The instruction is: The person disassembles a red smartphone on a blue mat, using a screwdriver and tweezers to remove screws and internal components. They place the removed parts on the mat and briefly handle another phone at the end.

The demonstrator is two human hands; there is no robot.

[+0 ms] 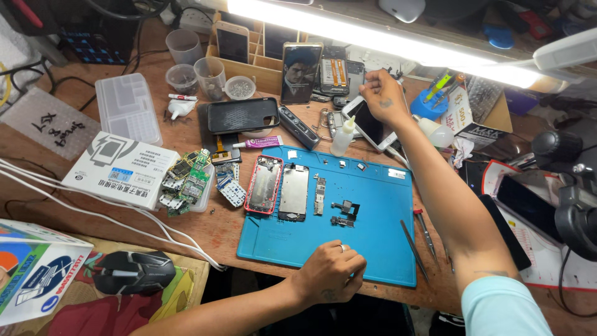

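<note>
Head view, single frame. I see my left hand (329,272) resting curled on the near edge of the blue mat (379,242), fingers folded together in a loose fist; a ring shows on one finger. I cannot tell whether anything small sits inside that grip.

My right hand (384,96) is stretched far across the worktop (62,205), fingers drawn together at the tips near the back of the bench, just above a white-framed phone (368,124) lying face up. Whether the fingertips pinch something, I cannot tell.

On the mat, left to right: a red phone housing (263,185), opened and lying flat; just beside it a grey inner frame (293,192); then a narrow logic board (319,195); then two small dark modules (344,213), well apart from my left hand. Tweezers (413,242) lie along the mat's right edge, a small red-handled screwdriver (426,231) beside them on the bare wood.

Behind the mat: a small white dropper bottle (343,137) standing upright, a purple glue tube (260,142) lying flat, and a black phone case (243,114). Left of the mat: a heap of green circuit boards (186,182) next to a white box (121,169). A black mouse (135,272) sits at lower left.
</note>
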